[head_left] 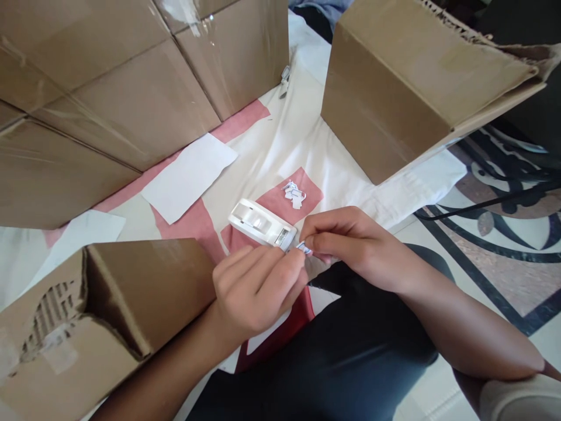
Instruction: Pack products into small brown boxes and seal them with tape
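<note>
My right hand (350, 242) is closed, thumb and fingers pinching a small white label (303, 247) with a blue border. Against the label's near side my left hand (262, 286) is curled, its fingertips meeting the same piece; part of its grip is hidden. Just beyond my knuckles lies a white plastic device (262, 224) with a clear window and a small dark-printed sticker at its near end. Past it, a small heap of similar blue-edged labels (294, 195) rests on a pink patch of the cloth.
Stacked taped cartons (140, 93) stand at the back left. An open carton (385, 99) is at the right and another carton (149, 286) at the near left. White paper (190, 175) lies on the cloth (245, 146). Scissors (284, 82) lie beside the stack. A black cable (482, 204) crosses the floor.
</note>
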Tool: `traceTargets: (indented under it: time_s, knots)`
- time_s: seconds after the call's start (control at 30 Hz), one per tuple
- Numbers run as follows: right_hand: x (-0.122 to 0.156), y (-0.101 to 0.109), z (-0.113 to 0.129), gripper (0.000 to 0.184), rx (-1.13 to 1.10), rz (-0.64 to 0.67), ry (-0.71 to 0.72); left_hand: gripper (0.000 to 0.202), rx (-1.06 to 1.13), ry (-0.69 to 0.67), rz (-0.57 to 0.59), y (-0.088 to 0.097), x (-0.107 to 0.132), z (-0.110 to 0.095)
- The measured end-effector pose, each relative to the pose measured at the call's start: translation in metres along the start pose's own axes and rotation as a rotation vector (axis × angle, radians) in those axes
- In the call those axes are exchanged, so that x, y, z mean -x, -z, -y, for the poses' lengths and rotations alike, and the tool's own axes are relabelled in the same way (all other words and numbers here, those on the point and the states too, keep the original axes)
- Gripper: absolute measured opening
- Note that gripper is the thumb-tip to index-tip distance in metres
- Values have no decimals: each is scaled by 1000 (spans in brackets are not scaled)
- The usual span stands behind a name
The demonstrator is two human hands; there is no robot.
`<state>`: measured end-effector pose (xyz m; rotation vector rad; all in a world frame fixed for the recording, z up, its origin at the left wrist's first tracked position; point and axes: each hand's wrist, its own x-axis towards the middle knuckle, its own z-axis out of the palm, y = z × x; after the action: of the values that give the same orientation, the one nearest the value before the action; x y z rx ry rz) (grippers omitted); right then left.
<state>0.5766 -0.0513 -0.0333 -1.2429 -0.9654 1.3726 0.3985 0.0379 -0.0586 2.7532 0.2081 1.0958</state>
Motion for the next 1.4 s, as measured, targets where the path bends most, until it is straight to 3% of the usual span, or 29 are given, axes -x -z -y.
traceTargets:
  time_s: [0.33, 0.67, 0.87, 1.0, 1.13, 1.27, 1.4]
  knots:
    - [0, 1, 1, 20, -4, 22, -36, 17, 1, -55, -43, -3, -1, 2]
    - [-1, 14, 4, 26, 100, -143, 33, 10, 85, -81, -78, -3, -3, -1]
    - [-10, 20, 0, 23, 415, -178, 0, 11, 319, 277, -30, -2, 2, -8]
    - [-20, 28, -8, 21, 652, -186, -50, 5, 512, 604, -92, -3, 3, -13]
    - [-27, 36, -15, 19, 794, -131, -107, 11, 727, 853, -163, -7, -2, -13]
    - [-33, 33, -19, 15, 931, -172, -174, 17, 828, 991, -210, -10, -6, -11]
    - [-39, 23, -21, 16, 1119, -272, -262, 18, 857, 1007, -215, -9, -6, -13]
